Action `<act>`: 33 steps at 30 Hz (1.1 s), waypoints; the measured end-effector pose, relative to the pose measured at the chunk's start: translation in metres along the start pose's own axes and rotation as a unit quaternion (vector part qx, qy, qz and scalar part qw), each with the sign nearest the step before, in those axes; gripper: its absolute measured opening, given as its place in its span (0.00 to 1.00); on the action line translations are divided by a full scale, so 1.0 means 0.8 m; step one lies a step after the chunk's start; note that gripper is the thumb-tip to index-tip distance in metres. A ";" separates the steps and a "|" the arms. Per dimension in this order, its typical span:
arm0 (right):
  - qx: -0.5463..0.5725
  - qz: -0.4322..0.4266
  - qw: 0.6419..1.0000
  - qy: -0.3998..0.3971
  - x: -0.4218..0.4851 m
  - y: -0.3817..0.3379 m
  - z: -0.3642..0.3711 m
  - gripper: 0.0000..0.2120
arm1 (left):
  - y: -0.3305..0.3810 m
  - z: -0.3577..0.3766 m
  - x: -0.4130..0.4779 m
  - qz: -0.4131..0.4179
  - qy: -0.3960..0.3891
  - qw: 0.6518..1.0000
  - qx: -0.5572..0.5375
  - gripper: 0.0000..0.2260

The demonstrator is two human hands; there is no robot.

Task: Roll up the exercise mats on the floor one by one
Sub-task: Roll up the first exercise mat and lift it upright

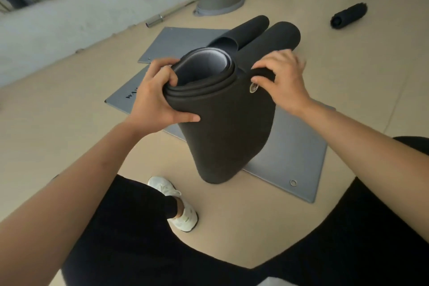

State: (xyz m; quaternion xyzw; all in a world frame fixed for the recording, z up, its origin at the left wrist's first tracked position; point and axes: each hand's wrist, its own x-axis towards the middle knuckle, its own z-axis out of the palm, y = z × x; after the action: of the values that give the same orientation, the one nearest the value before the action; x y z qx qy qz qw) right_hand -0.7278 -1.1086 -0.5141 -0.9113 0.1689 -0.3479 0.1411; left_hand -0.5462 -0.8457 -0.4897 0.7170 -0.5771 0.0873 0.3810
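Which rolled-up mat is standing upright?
The black roll gripped by the left hand and right hand; the two rolls behind it and the far-right roll lie on their sides.

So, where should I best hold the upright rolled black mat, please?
The rolled black mat stands on end with its outer flap loose, so likely at the top, from both sides: left hand round the coiled rim, right hand on the flap by the eyelet.

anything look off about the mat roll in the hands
The black mat stood on end is rolled unevenly: its top gapes wide, the bottom is narrow. The left hand grips the loose layers; the right hand holds the outer flap. A rolled mat behind gapes at its near end.
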 end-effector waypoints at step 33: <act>0.427 0.592 0.583 -0.358 0.121 0.023 -0.034 0.24 | 0.029 0.059 0.098 -0.273 -0.208 0.908 -0.239 0.16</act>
State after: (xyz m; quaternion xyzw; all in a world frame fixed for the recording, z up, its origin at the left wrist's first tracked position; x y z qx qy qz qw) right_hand -0.6822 -1.1681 -0.4443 -0.4955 0.4388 0.1350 0.7374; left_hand -0.5569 -0.9367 -0.4677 0.7359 -0.4288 -0.3117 0.4212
